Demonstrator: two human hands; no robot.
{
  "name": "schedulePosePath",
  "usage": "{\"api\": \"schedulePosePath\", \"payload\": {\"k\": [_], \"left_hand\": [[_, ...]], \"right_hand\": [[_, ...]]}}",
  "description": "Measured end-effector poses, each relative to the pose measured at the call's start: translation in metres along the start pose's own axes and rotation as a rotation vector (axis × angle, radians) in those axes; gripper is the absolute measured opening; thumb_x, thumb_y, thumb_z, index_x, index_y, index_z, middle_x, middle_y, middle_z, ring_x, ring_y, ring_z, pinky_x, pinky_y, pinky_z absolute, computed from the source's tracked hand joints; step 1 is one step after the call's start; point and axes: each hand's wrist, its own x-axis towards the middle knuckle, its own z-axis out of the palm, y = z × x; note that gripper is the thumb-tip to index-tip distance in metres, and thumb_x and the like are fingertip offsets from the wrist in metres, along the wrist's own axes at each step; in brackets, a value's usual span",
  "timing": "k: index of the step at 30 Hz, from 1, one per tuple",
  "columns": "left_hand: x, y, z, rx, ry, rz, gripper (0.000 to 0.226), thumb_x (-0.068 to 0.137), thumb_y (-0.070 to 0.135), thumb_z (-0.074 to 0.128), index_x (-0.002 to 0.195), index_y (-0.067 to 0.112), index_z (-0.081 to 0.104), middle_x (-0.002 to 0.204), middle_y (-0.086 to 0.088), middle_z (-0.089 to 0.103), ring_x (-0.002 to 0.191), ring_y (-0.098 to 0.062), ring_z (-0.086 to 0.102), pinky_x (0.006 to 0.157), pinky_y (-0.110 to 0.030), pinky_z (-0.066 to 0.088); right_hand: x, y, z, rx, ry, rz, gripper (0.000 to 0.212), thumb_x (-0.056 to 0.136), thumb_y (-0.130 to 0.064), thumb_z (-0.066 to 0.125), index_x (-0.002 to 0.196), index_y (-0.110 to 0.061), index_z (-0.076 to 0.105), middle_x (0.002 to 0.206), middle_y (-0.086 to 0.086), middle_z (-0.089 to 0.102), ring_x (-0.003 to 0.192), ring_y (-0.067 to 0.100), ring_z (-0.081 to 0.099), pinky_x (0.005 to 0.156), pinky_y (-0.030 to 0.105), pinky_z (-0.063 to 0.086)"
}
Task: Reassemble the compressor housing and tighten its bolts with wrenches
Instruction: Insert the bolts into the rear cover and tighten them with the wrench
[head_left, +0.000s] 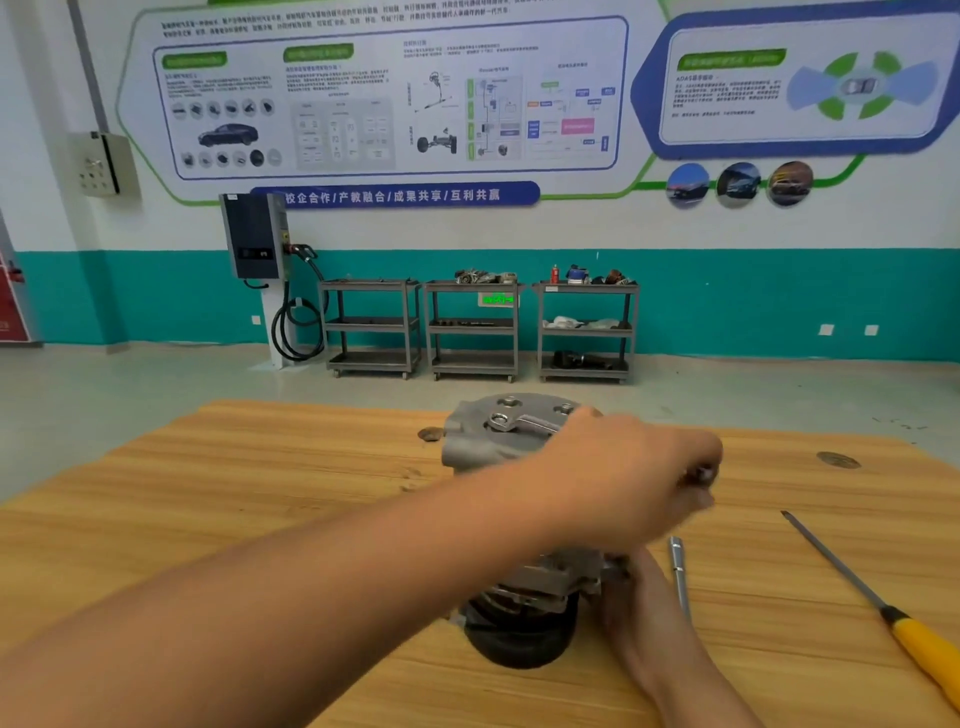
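Observation:
The grey metal compressor (478, 447) lies on the wooden table (260, 493), its black pulley end (519, 634) nearest me and its housing cover at the far end. A silver ring wrench (519, 423) sits with its ring over a bolt on that cover. My left hand (634, 467) reaches across from the left and grips the wrench handle; the hand is blurred and hides most of the handle. My right hand (631, 592) holds the compressor body at its right side, just behind the pulley.
A slim metal bar tool (678, 566) lies right of the compressor. A screwdriver with a yellow handle (919, 644) lies at the right. Small dark round marks show on the table at far left (429, 433) and far right (837, 460). Three grey carts stand by the wall.

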Motion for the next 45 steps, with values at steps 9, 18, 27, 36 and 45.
{"api": "schedulePosePath", "payload": {"k": [9,18,27,36,45], "left_hand": [[-0.106,-0.034,0.036,-0.405,0.787,0.130,0.041,0.093,0.027,0.051,0.056,0.010,0.054,0.058,0.000,0.051,0.062,-0.019,0.052,0.087,-0.030,0.044],[-0.127,-0.077,0.027,-1.191,1.318,-0.362,0.054,0.089,0.056,0.044,0.047,0.022,0.043,0.042,0.007,0.031,0.045,-0.014,0.032,0.060,-0.025,0.046],[-0.118,-0.065,-0.033,-1.553,1.357,-0.052,0.036,0.085,0.047,0.038,0.063,0.019,0.044,0.055,0.005,0.032,0.053,-0.012,0.031,0.063,-0.025,0.044],[-0.116,-0.035,-0.027,-1.617,1.173,0.018,0.035,0.089,0.044,0.036,0.066,0.021,0.047,0.068,0.006,0.040,0.062,-0.011,0.041,0.071,-0.028,0.042],[-0.092,-0.022,-0.021,-1.746,0.974,0.075,0.038,0.088,0.041,0.039,0.061,0.018,0.052,0.067,0.001,0.041,0.063,-0.014,0.043,0.074,-0.029,0.051]], "right_hand": [[-0.001,0.000,0.004,0.042,-0.008,0.004,0.037,0.093,-0.017,0.038,0.103,-0.020,0.073,0.105,0.012,0.071,0.088,0.022,0.066,0.077,0.040,0.044],[0.002,0.002,0.004,0.100,0.048,0.069,0.037,0.095,-0.013,0.034,0.116,-0.014,0.065,0.098,0.011,0.072,0.075,0.018,0.064,0.067,0.035,0.039],[0.002,0.002,0.005,0.086,0.067,0.069,0.036,0.096,-0.016,0.034,0.117,-0.014,0.064,0.101,0.011,0.072,0.078,0.017,0.069,0.071,0.037,0.043],[-0.020,-0.019,0.020,-0.046,0.404,-0.228,0.027,0.098,-0.006,0.040,0.115,-0.016,0.059,0.118,0.004,0.065,0.109,0.021,0.060,0.090,0.037,0.046],[-0.069,-0.119,0.115,-0.886,-0.227,-0.756,0.035,0.085,-0.049,0.049,0.120,-0.051,0.048,0.119,-0.024,0.054,0.109,-0.001,0.055,0.087,0.017,0.047]]}}
